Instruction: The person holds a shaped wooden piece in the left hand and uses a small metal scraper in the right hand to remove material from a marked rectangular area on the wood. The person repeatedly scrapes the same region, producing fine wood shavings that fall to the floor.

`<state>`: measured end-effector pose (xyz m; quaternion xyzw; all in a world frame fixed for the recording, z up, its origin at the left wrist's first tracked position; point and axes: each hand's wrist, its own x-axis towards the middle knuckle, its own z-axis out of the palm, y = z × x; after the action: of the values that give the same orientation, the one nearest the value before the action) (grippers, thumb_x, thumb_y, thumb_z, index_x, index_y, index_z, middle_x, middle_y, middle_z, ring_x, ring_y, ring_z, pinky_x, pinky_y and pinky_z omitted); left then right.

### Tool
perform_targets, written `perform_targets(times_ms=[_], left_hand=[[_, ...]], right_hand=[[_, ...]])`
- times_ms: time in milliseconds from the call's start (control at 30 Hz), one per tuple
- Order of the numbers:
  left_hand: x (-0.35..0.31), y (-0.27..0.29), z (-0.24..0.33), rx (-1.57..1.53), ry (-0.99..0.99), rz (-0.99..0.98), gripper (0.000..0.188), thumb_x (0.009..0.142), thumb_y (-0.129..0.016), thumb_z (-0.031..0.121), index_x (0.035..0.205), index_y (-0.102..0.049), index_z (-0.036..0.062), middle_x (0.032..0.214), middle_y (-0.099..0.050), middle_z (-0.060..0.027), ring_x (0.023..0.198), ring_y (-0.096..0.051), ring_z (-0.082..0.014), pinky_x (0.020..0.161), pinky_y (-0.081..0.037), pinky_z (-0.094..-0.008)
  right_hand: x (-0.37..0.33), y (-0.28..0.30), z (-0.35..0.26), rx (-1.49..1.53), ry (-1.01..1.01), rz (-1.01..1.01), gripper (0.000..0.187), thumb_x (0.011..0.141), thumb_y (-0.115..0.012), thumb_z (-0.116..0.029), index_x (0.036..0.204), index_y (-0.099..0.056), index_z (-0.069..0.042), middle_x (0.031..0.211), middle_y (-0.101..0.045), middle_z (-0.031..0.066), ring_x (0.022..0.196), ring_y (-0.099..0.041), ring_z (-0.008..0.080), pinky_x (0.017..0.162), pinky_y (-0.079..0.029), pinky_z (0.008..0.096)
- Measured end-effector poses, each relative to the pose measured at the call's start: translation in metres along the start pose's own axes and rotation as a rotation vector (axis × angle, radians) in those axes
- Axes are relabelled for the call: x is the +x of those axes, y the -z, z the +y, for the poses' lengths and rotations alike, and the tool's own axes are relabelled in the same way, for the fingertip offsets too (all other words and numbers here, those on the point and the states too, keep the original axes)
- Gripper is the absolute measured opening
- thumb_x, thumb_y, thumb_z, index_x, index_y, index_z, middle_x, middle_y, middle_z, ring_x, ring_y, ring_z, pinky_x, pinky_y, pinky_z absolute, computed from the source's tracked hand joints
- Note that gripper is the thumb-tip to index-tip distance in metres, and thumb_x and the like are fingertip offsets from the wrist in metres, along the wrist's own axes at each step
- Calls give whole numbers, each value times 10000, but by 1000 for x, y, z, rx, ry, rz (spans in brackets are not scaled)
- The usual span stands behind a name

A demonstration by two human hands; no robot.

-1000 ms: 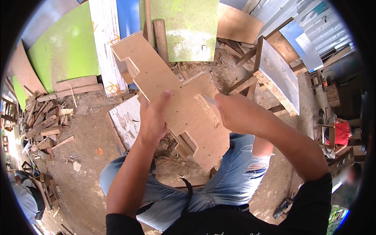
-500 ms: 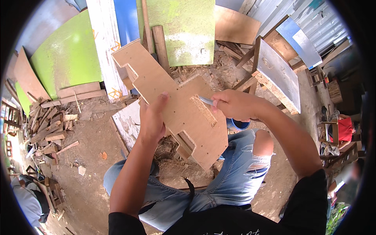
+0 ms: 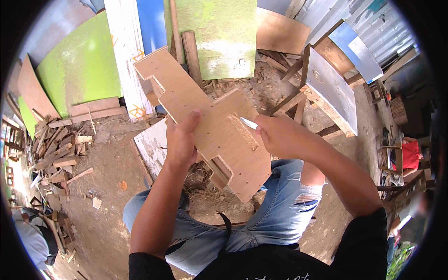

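Observation:
A flat, brown plywood piece (image 3: pixel 214 126) with stepped edges and a second layer beneath slants across the space in front of my knees. My left hand (image 3: pixel 183 140) grips its left edge, thumb on the top face. In my right hand (image 3: pixel 284 134) is a knife; its pale blade (image 3: pixel 248 123) points left over the board, and its handle is hidden in my fist. Beside the blade runs a rough, splintered strip (image 3: pixel 245 133) cut into the plywood. A narrow notch (image 3: pixel 222 169) opens in the lower part of the board.
Scrap wood (image 3: pixel 58 154) is heaped at the left. Green panels (image 3: pixel 228 42) and a white plank (image 3: pixel 123 56) lean at the back. A wooden stand with a grey top (image 3: pixel 331 88) is at the right. Other people (image 3: pixel 37 238) sit at the edges.
My right hand and the knife have shifted slightly right and down, and the blade is turned to show a brighter face. The left hand and the plywood stay nearly still.

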<state>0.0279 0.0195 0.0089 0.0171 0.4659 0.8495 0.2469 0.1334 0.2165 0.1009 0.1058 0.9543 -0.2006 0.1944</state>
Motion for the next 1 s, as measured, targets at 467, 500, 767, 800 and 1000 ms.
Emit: perform_targets(times_ms=[467,500,767,800,1000], left_hand=[[-5,1,-2,-30,55,0,470,918,-649,118,1312,-430,-13,1236,-560,-167,1106,-591,-254,935,-511,-411],[-5,1,-1,-31,64,-3,479,920,-649,119,1323,-425,-11,1245,-555,-166,1110,-589,-253,938,-509,-409],[-5,-1,5,37,40,-25,451,938,-614,169,1312,-463,-34,1197,-589,-156,1080,-615,-254,923,-519,-397],[-5,-1,4,34,36,-8,433,931,-617,151,1295,-472,-33,1183,-595,-156,1068,-617,-250,913,-518,-394],[-5,1,2,78,31,-1,452,951,-585,164,1326,-449,-47,1217,-581,-170,1100,-615,-268,937,-524,-417]], right_hand=[[-9,2,-23,-106,-74,-74,229,873,-531,-60,1073,-548,50,834,-668,281,805,-683,423,681,-534,494],[-9,2,-23,-99,-56,-64,226,873,-527,-56,1071,-545,52,829,-667,280,802,-683,424,680,-534,495],[0,-7,3,118,46,-36,177,957,-480,-131,1043,-561,0,811,-645,253,764,-648,426,675,-472,519],[2,-8,9,167,65,-30,181,955,-488,-135,1042,-572,0,823,-648,249,747,-651,414,666,-477,509],[8,-11,26,258,165,-32,208,988,-452,-174,1049,-592,-33,830,-637,235,766,-632,400,698,-472,487]])
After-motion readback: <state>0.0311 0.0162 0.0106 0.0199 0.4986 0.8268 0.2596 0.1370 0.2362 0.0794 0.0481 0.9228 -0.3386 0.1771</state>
